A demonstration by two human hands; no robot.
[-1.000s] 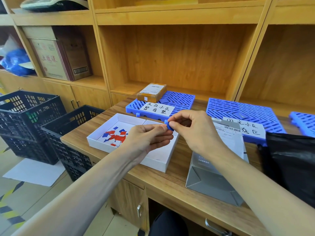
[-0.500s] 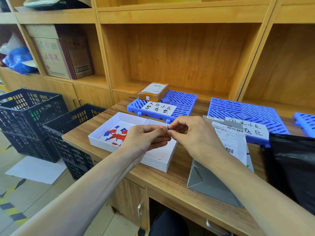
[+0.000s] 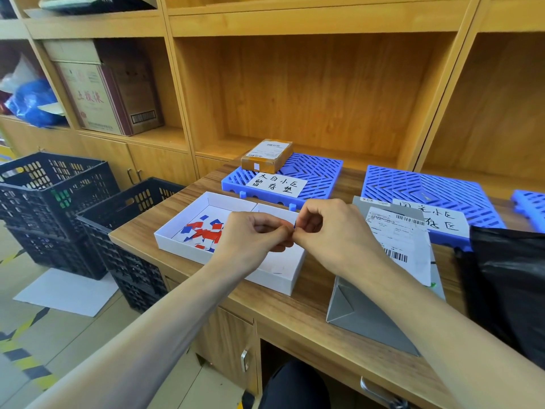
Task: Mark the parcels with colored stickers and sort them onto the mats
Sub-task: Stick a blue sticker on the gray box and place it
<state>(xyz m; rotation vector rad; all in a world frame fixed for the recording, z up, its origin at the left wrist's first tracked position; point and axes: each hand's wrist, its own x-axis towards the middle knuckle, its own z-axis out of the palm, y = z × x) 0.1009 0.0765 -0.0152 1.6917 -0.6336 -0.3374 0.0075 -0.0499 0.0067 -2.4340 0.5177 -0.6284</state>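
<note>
Blue square sticker, tiny, pinched between both fingertips mid-frame: left hand and right hand curled on it over white sticker tray. Grey flat mailer parcel lies just right, under right wrist; right hand nearer.

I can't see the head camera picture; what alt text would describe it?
Two hands, left hand and right hand, pinch a small blue sticker together above a white tray of red and blue stickers. A grey parcel lies on the wooden desk beside blue mats.
</note>
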